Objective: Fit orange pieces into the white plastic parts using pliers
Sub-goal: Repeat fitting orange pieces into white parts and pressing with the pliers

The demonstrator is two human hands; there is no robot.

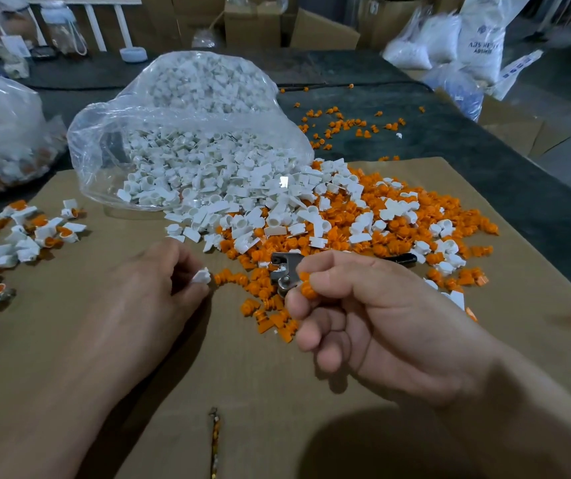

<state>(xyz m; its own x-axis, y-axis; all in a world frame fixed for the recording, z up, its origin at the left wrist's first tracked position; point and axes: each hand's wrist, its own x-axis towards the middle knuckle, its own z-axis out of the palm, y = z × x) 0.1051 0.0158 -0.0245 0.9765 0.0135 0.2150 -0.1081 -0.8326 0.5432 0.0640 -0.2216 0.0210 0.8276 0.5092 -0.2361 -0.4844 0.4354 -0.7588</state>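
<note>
Cardboard, a flat brown sheet (259, 375), covers the near part of the dark table (484, 150). A clear plastic bag (97, 133) at upper centre spills white plastic parts into a wide heap of small orange ribbed pieces (398, 229) at centre right. That heap is large, so most of the work looks undone. At the left edge lies a smaller pile of finished white parts with orange inserts (35, 233), which suggests only a modest share is complete. The left hand (152, 288) pinches one small white plastic part (201, 276) at its fingertips. The right hand (373, 319) pinches one orange piece (306, 286) between thumb and forefinger. The steel pliers with black handle (285, 271) lie on the heap just behind those fingers, apparently not gripped. Loose pieces crowd round the tool and could hamper picking it up.
</note>
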